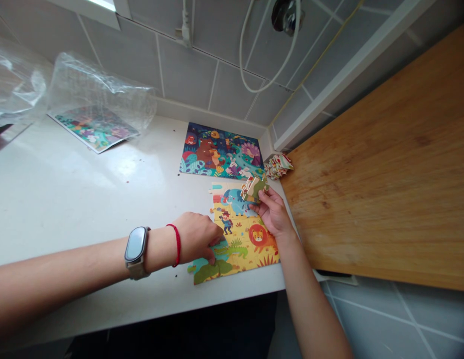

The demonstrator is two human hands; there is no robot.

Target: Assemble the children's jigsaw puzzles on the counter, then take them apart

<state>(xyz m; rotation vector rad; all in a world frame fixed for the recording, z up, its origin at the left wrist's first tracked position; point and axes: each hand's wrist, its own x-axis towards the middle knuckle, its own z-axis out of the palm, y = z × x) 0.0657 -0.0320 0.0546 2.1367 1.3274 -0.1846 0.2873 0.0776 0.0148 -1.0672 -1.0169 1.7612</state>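
A partly assembled jigsaw puzzle [241,244] lies on the white counter, with a lion, a crocodile, an elephant and a small figure on yellow ground. At its left edge, my left hand [200,237] has thumb and fingers closed on a teal puzzle piece, mostly hidden by the hand. My right hand [274,214] is closed on a small stack of puzzle pieces [254,189], held above the elephant part. Just behind lies a dark blue forest picture [222,152] with a bear and rabbits, flat on the counter.
Another pile of puzzle pieces [278,165] sits in the corner by the wooden board [381,164] on the right. Clear plastic bags [100,85] and a printed picture sheet [99,130] lie at the back left. A white cable [242,60] hangs along the tiled wall.
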